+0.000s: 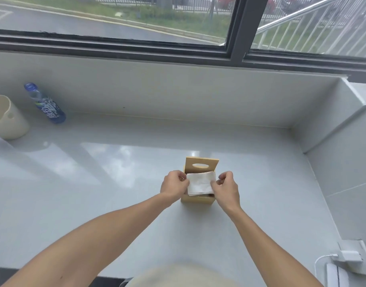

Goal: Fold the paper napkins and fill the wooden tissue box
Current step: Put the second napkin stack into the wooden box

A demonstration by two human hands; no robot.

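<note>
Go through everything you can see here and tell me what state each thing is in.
Wooden tissue box: lid raised, upright.
White folded paper napkins: held over the box opening.
Left hand: pinching napkins' left edge.
Right hand: pinching right edge.
Blue-labelled plastic bottle: capped, standing.
Cream cup: upright.

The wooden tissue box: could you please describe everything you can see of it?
The wooden tissue box is small, of pale light wood, standing upright on the glossy grey counter. Its lid, with an oval slot, stands raised at the far side. A folded white napkin lies over the opening, held by the left hand and right hand.
</note>
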